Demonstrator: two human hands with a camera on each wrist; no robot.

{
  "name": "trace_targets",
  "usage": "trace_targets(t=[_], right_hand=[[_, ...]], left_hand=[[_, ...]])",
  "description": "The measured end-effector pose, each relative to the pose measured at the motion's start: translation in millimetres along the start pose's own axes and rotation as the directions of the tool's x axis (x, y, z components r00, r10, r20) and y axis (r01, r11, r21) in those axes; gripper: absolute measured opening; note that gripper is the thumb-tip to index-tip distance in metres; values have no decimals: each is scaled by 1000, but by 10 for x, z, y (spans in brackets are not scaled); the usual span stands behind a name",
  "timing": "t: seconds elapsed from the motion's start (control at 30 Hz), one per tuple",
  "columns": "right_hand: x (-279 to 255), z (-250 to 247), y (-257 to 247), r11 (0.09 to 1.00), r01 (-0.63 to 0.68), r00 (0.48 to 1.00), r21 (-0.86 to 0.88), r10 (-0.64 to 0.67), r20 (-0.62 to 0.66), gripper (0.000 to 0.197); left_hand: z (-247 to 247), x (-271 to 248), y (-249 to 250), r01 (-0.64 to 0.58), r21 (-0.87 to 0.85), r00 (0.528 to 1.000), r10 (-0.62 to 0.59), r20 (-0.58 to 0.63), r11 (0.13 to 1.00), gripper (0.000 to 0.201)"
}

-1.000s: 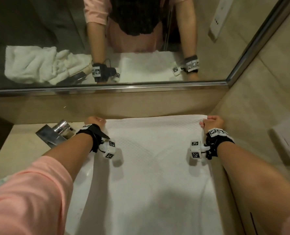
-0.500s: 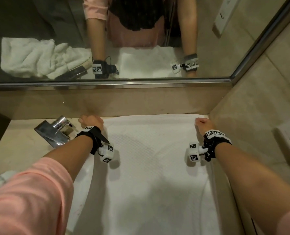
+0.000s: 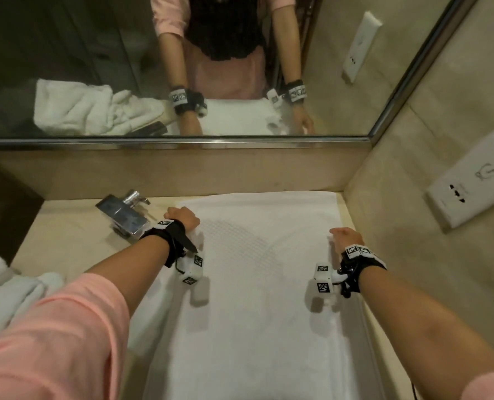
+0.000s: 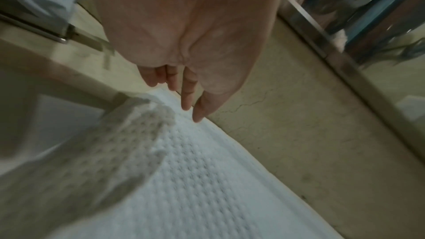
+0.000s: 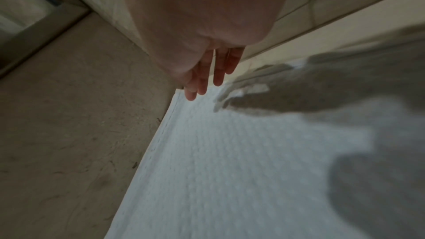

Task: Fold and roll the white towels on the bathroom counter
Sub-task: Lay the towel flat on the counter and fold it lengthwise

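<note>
Lying flat: white towel (image 3: 257, 298) on the counter (image 3: 67, 226), right of the faucet (image 3: 123, 215).
Left hand (image 3: 182, 219): fingers relaxed, holding nothing, pulled back from the towel's far edge.
Right hand (image 3: 345, 236): likewise, drawn back further.

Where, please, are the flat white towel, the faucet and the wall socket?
flat white towel (image 3: 257, 327): head view, its bare middle.
faucet (image 3: 123, 216): head view, its chrome spout.
wall socket (image 3: 471, 180): head view, its white faceplate.

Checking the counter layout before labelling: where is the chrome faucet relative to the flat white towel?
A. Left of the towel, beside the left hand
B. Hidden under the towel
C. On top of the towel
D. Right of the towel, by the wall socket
A: the chrome faucet sits on the counter left of the flat white towel, just beyond the left hand.
</note>
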State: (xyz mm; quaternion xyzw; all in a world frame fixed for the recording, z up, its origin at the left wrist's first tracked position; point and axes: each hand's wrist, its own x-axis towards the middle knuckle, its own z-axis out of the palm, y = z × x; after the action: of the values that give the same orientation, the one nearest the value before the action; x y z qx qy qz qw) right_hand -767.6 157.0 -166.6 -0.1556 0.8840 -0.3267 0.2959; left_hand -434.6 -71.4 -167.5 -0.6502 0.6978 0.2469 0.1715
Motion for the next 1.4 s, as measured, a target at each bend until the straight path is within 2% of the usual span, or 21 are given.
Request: trace_targets(t=[0.17, 0.23, 0.3, 0.4, 0.47, 0.53, 0.7, 0.8, 0.87, 0.97, 1.0, 1.13, 1.23, 1.3, 1.37, 1.4], right_hand=[[-816, -54, 421, 998, -56, 998, -29, 56, -8, 35], [-1157, -65, 651, 994, -82, 997, -73, 82, -11, 29], [-1485, -72, 892, 982, -117, 993, -149, 117, -14, 25], [-2054, -127, 1145, 951, -141, 989, -277, 148, 6, 27], [-2431, -183, 1255, 886, -121, 986, -448, 159, 49, 24], [-2716, -217, 1366, 861, -129, 988, -491, 155, 12, 24], [-2948, -232, 1846, 786, 9, 996, -619, 51, 78, 39], [-2949, -251, 2043, 809, 2, 999, -588, 24, 36, 40], [-2814, -257, 2206, 797, 9, 997, -604, 36, 61, 39], [-2725, -305, 2251, 903, -58, 995, -426, 89, 53, 36], [-2779, -307, 2212, 918, -124, 988, -378, 149, 39, 36], [-2774, -307, 2191, 944, -259, 964, -202, 267, 13, 43], [-2785, -320, 2200, 958, -283, 959, -55, 281, -39, 39], [-2752, -316, 2240, 956, -292, 955, 8, 292, -43, 40], [-2692, -324, 2254, 945, -324, 945, 49, 326, -40, 50], [-2696, -350, 2231, 939, -340, 939, 48, 341, -30, 57]], left_hand=[[123, -720, -320, -134, -177, 980, 157, 125, 975, 40], [251, -980, -483, -127, -353, 956, 210, 207, 927, 40], [398, -1204, -671, -88, -482, 948, 222, 229, 872, 41], [556, -1620, -922, -67, -527, 945, 224, 239, 847, 40], [668, -1851, -1066, -70, -528, 966, 190, 178, 847, 36], [772, -2047, -1197, -65, -532, 976, 165, 142, 844, 35], [1002, -2430, -1434, -13, -525, 977, 123, 175, 851, 36], [1115, -2584, -1540, 22, -523, 974, 100, 205, 852, 39], [1202, -2670, -1612, 70, -554, 969, 76, 236, 829, 40], [1339, -2740, -1703, 115, -616, 967, 54, 249, 779, 42], [1373, -2785, -1723, 131, -628, 967, 40, 251, 767, 42], [1541, -2886, -1760, 187, -681, 968, -17, 249, 708, 44], [1673, -2924, -1771, 219, -681, 959, -26, 281, 698, 45], [1770, -2913, -1782, 274, -728, 941, -18, 339, 628, 47], [1838, -2897, -1768, 322, -750, 928, -37, 370, 577, 48], [1840, -2912, -1742, 334, -731, 927, -68, 369, 595, 47]])
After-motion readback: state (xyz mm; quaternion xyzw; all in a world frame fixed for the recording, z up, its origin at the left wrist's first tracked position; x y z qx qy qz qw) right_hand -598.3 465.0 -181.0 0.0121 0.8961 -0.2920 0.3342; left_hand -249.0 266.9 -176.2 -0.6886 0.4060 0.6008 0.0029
